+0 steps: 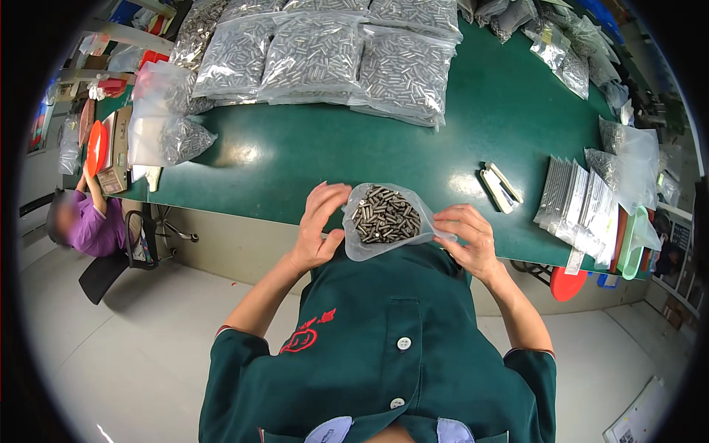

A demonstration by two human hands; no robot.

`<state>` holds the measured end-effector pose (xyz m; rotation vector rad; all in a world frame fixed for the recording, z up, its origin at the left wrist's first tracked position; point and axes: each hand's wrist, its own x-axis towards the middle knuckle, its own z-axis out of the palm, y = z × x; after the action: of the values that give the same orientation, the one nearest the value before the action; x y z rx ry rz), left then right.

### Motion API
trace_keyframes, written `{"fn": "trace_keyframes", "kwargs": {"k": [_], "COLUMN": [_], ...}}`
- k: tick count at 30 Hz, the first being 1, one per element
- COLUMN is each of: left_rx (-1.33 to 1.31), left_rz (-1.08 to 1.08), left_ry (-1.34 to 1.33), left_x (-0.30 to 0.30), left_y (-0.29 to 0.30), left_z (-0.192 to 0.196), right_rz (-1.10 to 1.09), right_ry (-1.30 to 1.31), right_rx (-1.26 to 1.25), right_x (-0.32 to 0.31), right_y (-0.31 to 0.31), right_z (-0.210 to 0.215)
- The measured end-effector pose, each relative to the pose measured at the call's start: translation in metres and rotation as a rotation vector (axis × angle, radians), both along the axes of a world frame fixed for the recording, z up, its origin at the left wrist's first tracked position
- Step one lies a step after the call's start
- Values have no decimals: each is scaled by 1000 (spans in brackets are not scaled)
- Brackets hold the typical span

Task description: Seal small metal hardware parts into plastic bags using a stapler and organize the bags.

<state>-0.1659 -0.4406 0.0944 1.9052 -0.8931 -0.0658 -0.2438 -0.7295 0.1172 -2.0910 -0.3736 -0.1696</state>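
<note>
A shallow translucent plastic tray (363, 249), rounded and drawn to a corner on its right, stands at the table's front edge close to my body. Inside it lies a heap of small metal pins (386, 214). My left hand (321, 225) is at the tray's left side, its fingers stretched and the thumb apart; the fingertips come up to the rim. On the other side my right hand (470, 238) has the tray's right corner between thumb and fingers.
Large clear bags of metal pins (314, 55) are stacked at the back. A stapler (501, 187) lies right of the tray, before a row of flat packets (572, 203). Far left, a person in purple (100, 227) sits at the table. A red stool (567, 283) stands below right.
</note>
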Motion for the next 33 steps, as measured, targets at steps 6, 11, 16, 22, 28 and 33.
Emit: {"fn": "trace_keyframes", "kwargs": {"k": [6,11,16,22,28,33], "left_rx": [-8,-47,-68,-141,-150,-206], "left_rz": [-8,14,11,96,163,340], "left_ry": [72,72,15,-120,-178,5], "left_x": [-1,-1,-5,-6,-7,-12], "left_y": [-4,-9,-12,-20,-16,-4], "left_z": [-3,-7,-12,-18,-15,-16], "right_rz": [-50,-201,-93,-142,-151,-170], "right_ry": [-19,61,-25,0,-21,-17], "right_rx": [84,257,77,168,147,9], "right_x": [-4,8,15,12,8,-4], "right_y": [-1,16,13,20,15,1], "right_z": [-11,1,-7,-14,-14,-15]}}
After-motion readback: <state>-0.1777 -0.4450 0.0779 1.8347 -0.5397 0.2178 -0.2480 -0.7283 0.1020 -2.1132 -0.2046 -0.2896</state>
